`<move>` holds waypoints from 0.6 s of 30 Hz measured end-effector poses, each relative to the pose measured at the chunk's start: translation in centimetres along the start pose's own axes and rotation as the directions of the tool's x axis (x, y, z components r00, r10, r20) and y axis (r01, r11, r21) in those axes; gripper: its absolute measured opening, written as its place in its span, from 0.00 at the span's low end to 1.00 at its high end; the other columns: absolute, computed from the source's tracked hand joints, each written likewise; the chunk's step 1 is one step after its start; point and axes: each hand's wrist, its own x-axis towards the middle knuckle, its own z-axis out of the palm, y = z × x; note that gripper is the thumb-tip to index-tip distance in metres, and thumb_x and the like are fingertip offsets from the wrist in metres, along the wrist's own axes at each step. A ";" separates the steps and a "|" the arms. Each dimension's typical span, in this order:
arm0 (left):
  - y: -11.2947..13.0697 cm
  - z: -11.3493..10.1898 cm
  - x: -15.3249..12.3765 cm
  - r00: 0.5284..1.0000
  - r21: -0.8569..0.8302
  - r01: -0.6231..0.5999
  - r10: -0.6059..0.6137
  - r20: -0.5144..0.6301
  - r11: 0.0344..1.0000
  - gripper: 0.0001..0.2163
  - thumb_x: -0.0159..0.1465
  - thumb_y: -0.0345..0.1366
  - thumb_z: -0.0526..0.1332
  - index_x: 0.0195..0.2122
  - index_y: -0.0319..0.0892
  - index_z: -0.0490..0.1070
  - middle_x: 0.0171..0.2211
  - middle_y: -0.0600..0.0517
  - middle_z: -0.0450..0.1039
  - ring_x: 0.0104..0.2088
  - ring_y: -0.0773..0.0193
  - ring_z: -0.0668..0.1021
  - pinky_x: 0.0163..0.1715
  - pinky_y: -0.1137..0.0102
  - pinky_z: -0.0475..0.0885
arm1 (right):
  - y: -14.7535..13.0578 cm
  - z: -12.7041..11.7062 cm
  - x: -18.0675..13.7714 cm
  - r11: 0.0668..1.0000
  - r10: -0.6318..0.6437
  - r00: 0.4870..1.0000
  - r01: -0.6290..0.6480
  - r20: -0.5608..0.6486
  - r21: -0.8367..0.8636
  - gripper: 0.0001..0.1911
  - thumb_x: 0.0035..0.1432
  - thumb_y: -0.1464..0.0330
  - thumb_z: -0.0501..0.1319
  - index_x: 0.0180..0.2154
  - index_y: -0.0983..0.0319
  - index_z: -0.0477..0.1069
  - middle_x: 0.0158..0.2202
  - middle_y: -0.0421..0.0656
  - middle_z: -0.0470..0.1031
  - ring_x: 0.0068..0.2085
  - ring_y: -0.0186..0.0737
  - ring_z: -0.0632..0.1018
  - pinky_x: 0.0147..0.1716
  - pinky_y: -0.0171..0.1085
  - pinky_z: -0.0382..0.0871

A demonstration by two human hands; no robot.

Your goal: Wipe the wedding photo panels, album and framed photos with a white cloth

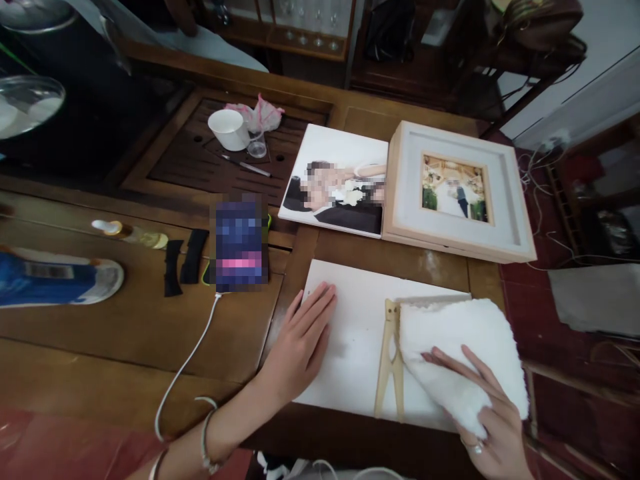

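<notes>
1. The board [353,333] sat by the front of the table [233,340]. A gap split the left hand [303,337] from the phone [240,247] on its left.
2. The hands were apart. The left hand lay flat on the board; the right hand [495,410] held the cloth [450,323].
3. The stand [386,347] lay between them, just beside the cloth.

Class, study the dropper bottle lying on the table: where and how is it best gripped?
The dropper bottle is probably best pinched across its clear body from above: it lies on its side with its long body exposed, while a black strip sits close to its base.
</notes>
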 end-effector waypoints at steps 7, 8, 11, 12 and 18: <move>-0.1 -0.2 0.1 1.000 -0.001 -0.010 0.010 0.010 1.000 0.30 0.70 0.22 0.50 0.72 0.40 0.45 0.68 0.42 0.60 0.71 0.56 0.55 0.68 0.52 0.53 | 4.7 0.6 4.8 0.996 0.007 0.989 -0.020 -0.145 -0.088 0.18 0.54 0.81 0.63 0.23 0.59 0.57 0.58 0.49 0.75 0.59 0.54 0.75 0.62 0.58 0.65; -0.1 -0.2 0.1 1.000 -0.002 -0.013 0.013 0.005 1.000 0.30 0.70 0.22 0.50 0.72 0.40 0.45 0.68 0.42 0.60 0.71 0.56 0.55 0.68 0.51 0.54 | 4.8 0.7 5.1 0.995 0.010 0.989 -0.025 -0.146 -0.098 0.18 0.55 0.80 0.63 0.24 0.58 0.58 0.57 0.49 0.76 0.59 0.53 0.76 0.63 0.58 0.64; -0.2 -0.1 0.1 1.000 -0.006 -0.019 0.019 -0.013 1.000 0.30 0.70 0.23 0.50 0.72 0.42 0.45 0.67 0.41 0.61 0.71 0.55 0.56 0.67 0.50 0.55 | 3.5 0.8 4.5 0.992 0.030 0.990 -0.046 -0.137 -0.117 0.15 0.56 0.79 0.62 0.25 0.59 0.61 0.55 0.50 0.78 0.58 0.53 0.76 0.63 0.59 0.62; -0.3 -0.1 0.1 1.000 -0.007 -0.020 0.020 -0.015 1.000 0.30 0.71 0.23 0.50 0.72 0.42 0.45 0.67 0.41 0.61 0.71 0.55 0.57 0.67 0.49 0.55 | 2.7 0.9 3.9 0.992 0.035 0.992 -0.049 -0.121 -0.113 0.13 0.57 0.79 0.61 0.26 0.59 0.63 0.54 0.51 0.78 0.58 0.53 0.77 0.64 0.59 0.62; -0.7 0.0 0.2 0.999 -0.021 -0.033 0.033 -0.020 0.999 0.29 0.71 0.24 0.50 0.72 0.45 0.45 0.67 0.40 0.60 0.71 0.54 0.57 0.66 0.46 0.56 | -2.5 0.0 -0.5 0.997 0.069 0.995 -0.067 0.065 -0.040 0.09 0.60 0.73 0.56 0.40 0.59 0.74 0.52 0.49 0.80 0.57 0.51 0.78 0.64 0.58 0.61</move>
